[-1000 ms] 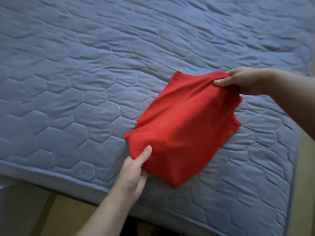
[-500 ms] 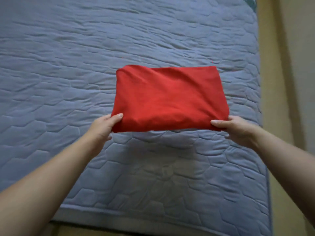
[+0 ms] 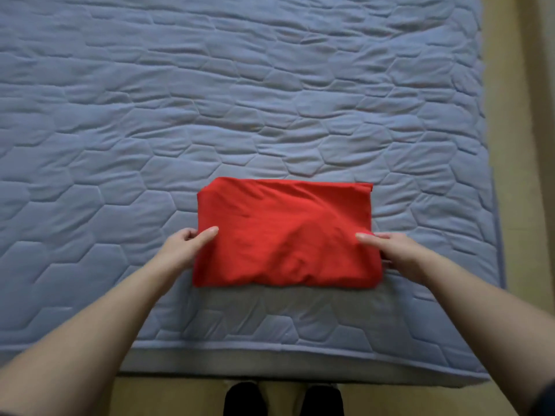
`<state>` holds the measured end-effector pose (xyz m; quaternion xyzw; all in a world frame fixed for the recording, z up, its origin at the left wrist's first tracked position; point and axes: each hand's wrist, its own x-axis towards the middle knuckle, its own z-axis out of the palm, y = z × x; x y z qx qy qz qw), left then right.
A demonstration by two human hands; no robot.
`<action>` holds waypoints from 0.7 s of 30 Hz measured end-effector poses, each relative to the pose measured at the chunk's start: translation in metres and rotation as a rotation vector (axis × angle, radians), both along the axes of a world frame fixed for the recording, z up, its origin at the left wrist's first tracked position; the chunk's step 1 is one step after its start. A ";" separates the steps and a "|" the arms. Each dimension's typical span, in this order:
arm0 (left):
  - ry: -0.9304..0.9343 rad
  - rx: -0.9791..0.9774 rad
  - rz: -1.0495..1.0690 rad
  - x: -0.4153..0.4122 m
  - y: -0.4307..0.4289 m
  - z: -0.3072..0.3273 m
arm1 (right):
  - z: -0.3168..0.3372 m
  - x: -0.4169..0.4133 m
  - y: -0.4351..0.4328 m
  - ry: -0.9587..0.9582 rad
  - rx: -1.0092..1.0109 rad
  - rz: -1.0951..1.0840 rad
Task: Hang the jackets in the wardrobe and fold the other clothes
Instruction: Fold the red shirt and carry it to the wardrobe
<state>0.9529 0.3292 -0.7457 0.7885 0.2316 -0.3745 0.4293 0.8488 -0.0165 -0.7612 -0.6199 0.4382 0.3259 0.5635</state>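
Note:
A red garment point(image 3: 285, 232), folded into a neat rectangle, lies low over the blue quilted bed point(image 3: 210, 100) near its front edge. My left hand point(image 3: 184, 246) holds its left edge, thumb on top and fingers tucked beneath. My right hand point(image 3: 393, 250) holds its right edge the same way, thumb lying on the cloth. A shadow falls on the bed just below the garment's near edge.
The bed's front edge point(image 3: 270, 352) runs across the bottom, with my dark shoes point(image 3: 282, 397) on the tan floor below it. A strip of tan floor point(image 3: 516, 145) runs along the bed's right side.
The red garment, first tilted and held diagonally, was turned square to me, then brought down and nearer to the bed's front edge. Both hands stayed on its sides.

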 end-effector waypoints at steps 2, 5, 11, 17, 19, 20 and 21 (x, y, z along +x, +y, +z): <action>-0.087 0.011 0.008 0.017 -0.015 -0.003 | -0.004 0.022 0.003 -0.046 0.024 -0.111; -0.241 0.084 0.048 0.028 -0.032 -0.015 | -0.017 0.039 0.016 -0.166 0.019 -0.305; -0.256 0.385 -0.021 0.030 -0.039 -0.025 | -0.039 0.015 0.026 -0.209 -0.479 -0.342; -0.786 0.487 -0.850 0.052 -0.070 0.001 | -0.026 0.004 0.045 -0.088 -0.597 -0.547; -0.712 0.399 -1.096 0.063 -0.095 0.000 | -0.025 -0.009 0.059 0.025 -0.557 -0.722; -0.664 0.378 -1.183 0.067 -0.108 -0.003 | -0.024 -0.016 0.067 0.066 -0.499 -0.843; -0.616 0.369 -1.231 0.069 -0.119 -0.007 | -0.023 -0.023 0.077 0.095 -0.421 -0.977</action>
